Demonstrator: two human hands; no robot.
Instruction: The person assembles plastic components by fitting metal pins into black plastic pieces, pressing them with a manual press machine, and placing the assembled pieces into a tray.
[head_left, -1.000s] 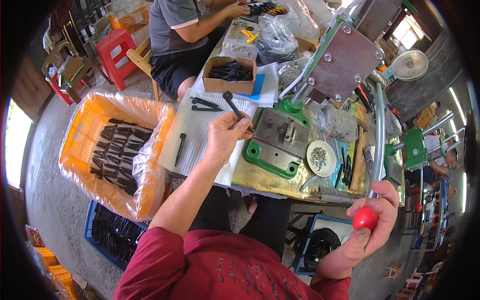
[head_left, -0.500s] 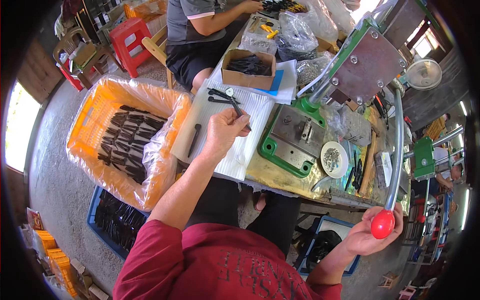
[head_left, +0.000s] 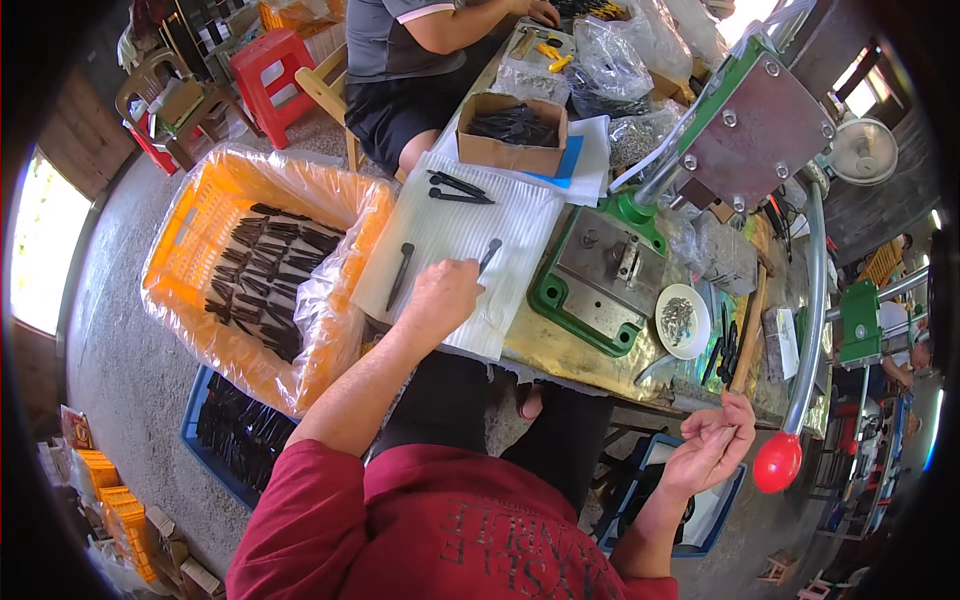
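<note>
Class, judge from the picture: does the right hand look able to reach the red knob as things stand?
Probably yes: the right hand looks empty and sits just left of the red knob, with nothing visible between them.

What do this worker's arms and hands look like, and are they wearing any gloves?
No gloves: the left hand and right hand are bare. The forearms are uncovered too, with no watch visible. Short, plain dark red sleeves belong to a shirt with dark lettering on its front.
</note>
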